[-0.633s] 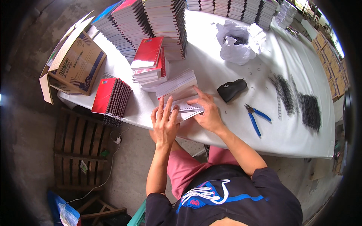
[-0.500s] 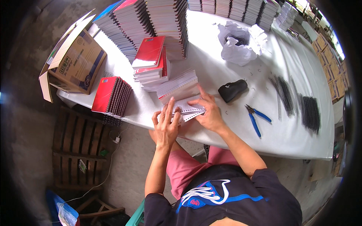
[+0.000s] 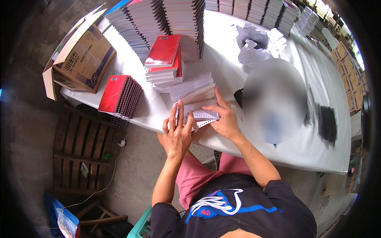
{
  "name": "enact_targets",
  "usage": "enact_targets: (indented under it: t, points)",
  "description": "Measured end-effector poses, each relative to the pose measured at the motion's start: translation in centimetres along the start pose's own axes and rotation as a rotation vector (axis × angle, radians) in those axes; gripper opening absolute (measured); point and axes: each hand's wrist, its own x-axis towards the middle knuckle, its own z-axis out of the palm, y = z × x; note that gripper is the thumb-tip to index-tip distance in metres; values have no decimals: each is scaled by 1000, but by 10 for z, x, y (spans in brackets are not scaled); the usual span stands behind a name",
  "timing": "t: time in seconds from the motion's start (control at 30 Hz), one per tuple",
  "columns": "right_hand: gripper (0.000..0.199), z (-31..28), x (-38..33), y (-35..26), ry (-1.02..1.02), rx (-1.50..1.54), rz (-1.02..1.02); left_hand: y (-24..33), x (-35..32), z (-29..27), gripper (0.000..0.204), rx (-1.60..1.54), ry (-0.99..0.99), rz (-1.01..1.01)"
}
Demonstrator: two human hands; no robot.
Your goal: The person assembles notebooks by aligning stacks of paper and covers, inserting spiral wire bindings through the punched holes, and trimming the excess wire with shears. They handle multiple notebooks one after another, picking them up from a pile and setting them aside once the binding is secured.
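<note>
An opened, hole-punched notebook (image 3: 193,87) lies at the table's near edge, its white lined pages fanned apart and a dotted row of holes along the edge. My left hand (image 3: 177,133) holds its left end, with long fingers laid over the pages and the thumb on the paper. At the right end my right hand (image 3: 226,121) grips the notebook, thumb on top of the pages and index finger reaching up along a raised leaf. My fingers hide parts of the holed edge. Beyond it stands a small pile of red-covered notebooks (image 3: 163,51).
Left are a stack of red coil-bound notebooks (image 3: 119,97) and an open cardboard box (image 3: 85,59). Tall notebook stacks (image 3: 182,29) rise behind. Right lie a crumpled white plastic bag (image 3: 252,41) and black binding coils (image 3: 327,125). A blurred round patch hides the table between.
Pages of the notebook have turned and spread, with a leaf now raised between the halves. Both hands stay at its ends. The view has shifted slightly, and a blur now covers the pliers.
</note>
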Motion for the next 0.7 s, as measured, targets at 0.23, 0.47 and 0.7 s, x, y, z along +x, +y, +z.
enact_targets:
  t: [0.23,0.47,0.7]
  points:
    - [46,-1,3,-1,-29,22,24,-8,6,2,41,-30,-75,54]
    - [43,-10,13,3,-29,221,43,-7,17,-11,64,-185,-63,30]
    - [80,-20,18,5,-14,168,80,-7,24,-7,74,-313,-63,-53]
